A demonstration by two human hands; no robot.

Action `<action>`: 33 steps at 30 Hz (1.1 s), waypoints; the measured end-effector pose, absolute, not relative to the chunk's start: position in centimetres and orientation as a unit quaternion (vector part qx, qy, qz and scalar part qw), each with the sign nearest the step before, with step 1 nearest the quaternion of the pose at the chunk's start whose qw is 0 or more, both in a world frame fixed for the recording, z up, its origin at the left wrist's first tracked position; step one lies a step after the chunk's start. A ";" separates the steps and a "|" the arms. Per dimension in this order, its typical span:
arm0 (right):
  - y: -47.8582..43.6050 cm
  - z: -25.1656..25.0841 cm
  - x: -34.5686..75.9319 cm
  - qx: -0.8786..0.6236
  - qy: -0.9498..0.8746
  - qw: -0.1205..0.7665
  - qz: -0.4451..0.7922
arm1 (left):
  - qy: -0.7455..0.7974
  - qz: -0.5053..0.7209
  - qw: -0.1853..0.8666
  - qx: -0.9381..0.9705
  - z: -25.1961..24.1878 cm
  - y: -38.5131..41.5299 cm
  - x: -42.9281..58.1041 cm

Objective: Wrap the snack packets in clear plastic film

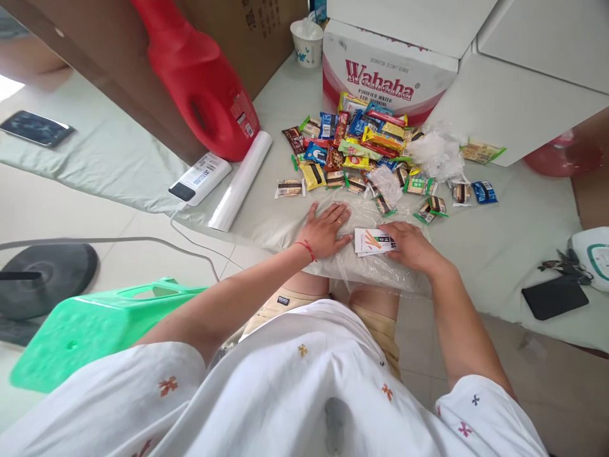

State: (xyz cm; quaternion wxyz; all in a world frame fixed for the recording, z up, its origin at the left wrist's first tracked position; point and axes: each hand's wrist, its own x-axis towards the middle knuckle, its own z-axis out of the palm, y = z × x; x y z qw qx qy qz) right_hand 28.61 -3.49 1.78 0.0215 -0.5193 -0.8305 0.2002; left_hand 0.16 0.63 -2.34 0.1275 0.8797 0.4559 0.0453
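My left hand (326,230) lies flat on a sheet of clear plastic (368,278) at the table's front edge, fingers spread, a red cord round the wrist. My right hand (408,245) has its fingers on the right end of a white snack packet (368,242) printed with orange sticks. The packet rests over the plastic, close to my left thumb. Just beyond both hands spreads a heap of small wrapped snacks (361,143) in many colours. Crumpled clear plastic (438,152) sits on the heap's right side.
A Wahaha carton (380,79) and a paper cup (307,47) stand at the back. To the left are a red jug (204,82), a white plastic roll (242,181), a power bank (200,178) and a green stool (95,330). Keys (566,265) and a black pouch (554,296) lie right.
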 end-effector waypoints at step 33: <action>15.7 6.8 24.0 -0.653 -0.753 0.065 0.050 | 0.448 0.084 0.143 0.878 -2.6 0.7 -0.2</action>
